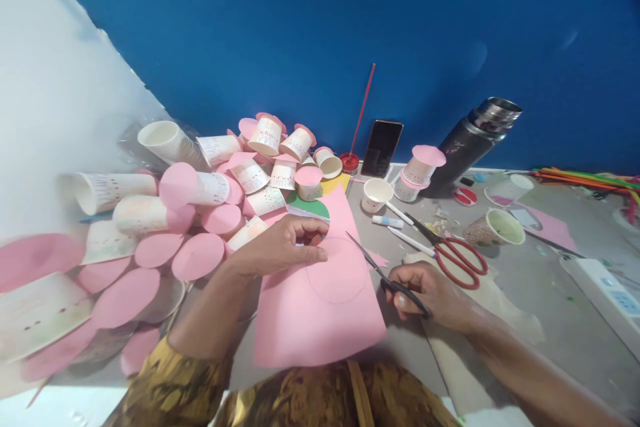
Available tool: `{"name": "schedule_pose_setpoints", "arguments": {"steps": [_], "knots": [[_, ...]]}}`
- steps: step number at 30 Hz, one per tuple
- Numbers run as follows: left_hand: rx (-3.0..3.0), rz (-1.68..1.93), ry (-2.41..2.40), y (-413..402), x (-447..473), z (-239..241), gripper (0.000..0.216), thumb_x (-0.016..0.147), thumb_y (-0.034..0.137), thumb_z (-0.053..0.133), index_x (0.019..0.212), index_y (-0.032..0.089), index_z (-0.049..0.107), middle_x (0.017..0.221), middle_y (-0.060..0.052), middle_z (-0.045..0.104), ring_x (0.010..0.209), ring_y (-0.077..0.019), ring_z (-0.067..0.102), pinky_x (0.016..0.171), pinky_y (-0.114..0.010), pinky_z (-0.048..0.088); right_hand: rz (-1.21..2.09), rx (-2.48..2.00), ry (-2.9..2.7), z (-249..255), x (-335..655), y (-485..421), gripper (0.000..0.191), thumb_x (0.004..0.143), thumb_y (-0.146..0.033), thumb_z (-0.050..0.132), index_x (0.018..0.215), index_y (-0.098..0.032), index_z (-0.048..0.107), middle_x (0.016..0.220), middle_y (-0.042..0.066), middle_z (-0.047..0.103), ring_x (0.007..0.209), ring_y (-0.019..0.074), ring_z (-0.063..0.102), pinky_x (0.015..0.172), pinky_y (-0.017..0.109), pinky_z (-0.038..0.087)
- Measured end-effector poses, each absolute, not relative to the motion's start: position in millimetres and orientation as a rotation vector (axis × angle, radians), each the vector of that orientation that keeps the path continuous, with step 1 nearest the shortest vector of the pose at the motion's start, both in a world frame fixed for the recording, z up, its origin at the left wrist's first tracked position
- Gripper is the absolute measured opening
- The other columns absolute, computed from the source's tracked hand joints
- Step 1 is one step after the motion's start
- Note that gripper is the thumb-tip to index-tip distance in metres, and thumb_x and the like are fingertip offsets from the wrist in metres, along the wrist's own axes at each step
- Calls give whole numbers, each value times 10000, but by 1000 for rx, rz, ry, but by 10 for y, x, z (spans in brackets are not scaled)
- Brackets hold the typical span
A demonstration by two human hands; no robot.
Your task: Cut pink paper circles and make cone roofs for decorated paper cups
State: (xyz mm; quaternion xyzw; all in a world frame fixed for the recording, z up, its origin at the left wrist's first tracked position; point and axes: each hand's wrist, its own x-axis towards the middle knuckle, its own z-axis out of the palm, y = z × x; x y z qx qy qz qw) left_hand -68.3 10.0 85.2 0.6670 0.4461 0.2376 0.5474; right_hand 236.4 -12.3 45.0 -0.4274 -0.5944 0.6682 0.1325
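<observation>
A pink paper sheet point(310, 310) lies in front of me with a pencilled circle point(336, 270) drawn on it. My left hand point(283, 247) is closed, pinching the sheet's upper edge beside the circle. My right hand point(425, 290) grips black-handled scissors point(387, 277), whose open blades point up-left at the sheet's right edge.
A heap of paper cups with pink round lids point(200, 213) fills the left side. Red-handled scissors point(457, 257), pens, a glue stick point(387, 221), loose cups, a phone point(383, 147), a steel flask point(470, 140), pipe cleaners point(590, 180) and a power strip point(605, 290) sit to the right.
</observation>
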Motion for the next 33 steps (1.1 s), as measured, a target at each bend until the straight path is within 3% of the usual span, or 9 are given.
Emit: {"name": "schedule_pose_setpoints", "arguments": {"steps": [13, 21, 24, 33], "knots": [[1593, 557, 1058, 92, -699, 819, 301, 798, 372, 717, 730, 194, 483, 742, 45, 421, 675, -108, 370, 591, -233, 324, 1935, -1249, -1726, 366, 2384, -133, 564, 691, -700, 805, 685, -168, 619, 601, 30, 659, 538, 127, 553, 518, 239, 384], [1583, 542, 1060, 99, -728, 806, 248, 809, 392, 732, 872, 183, 616, 773, 43, 471, 680, -107, 399, 613, -246, 342, 1941, -1299, -1726, 465, 2342, -118, 596, 634, -713, 826, 603, -182, 558, 584, 19, 612, 528, 126, 551, 504, 236, 403], [1604, 533, 1060, 99, -732, 821, 230, 816, 377, 723, 848, 179, 611, 761, 48, 445, 664, -101, 375, 599, -247, 319, 1985, -1253, -1672, 518, 2305, -117, 610, 658, -713, 807, 558, -203, 486, 557, 1, 564, 520, 118, 514, 509, 246, 431], [1613, 517, 1014, 107, -732, 871, 260, 816, 336, 715, 739, 181, 521, 700, 65, 374, 634, -93, 318, 581, -254, 261, 1995, -1305, -1723, 565, 2312, -93, 585, 659, -689, 793, 549, -205, 483, 548, -2, 565, 511, 105, 476, 530, 252, 426]]}}
